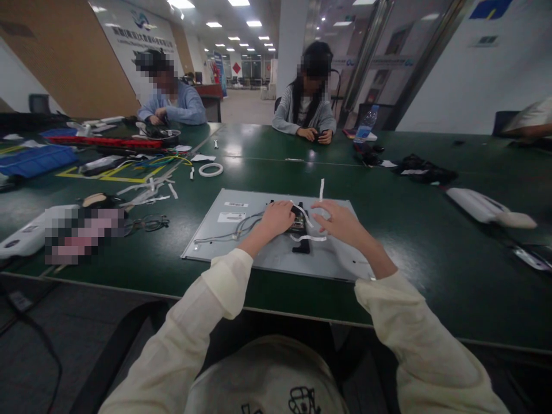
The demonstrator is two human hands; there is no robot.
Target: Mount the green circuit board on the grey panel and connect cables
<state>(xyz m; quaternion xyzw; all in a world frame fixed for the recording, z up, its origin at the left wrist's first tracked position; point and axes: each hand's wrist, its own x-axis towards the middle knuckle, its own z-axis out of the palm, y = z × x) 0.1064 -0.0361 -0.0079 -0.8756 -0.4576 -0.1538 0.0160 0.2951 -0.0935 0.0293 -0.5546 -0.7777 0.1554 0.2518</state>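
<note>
A flat grey panel (267,259) lies on the table with a black bracket (302,247) and a small circuit board (297,220) at its middle. My left hand (276,219) rests over the left side of the board, its fingers bent together, and what they grip is hidden. A curved white strip (305,214) runs from beside its fingertips toward my right hand (340,223). That hand hovers right of the board with thumb and fingers curved apart. Another white strip (314,238) lies across the bracket, and a third strip (322,188) stands out past the panel's far edge. Grey cables (228,230) cross the panel's left part.
Glasses (150,223), loose white strips (149,192), a tape roll (211,169) and a blue tray (38,160) are on the left. A white device (487,207) lies at right. Two people sit across the table; a water bottle (366,123) stands near one.
</note>
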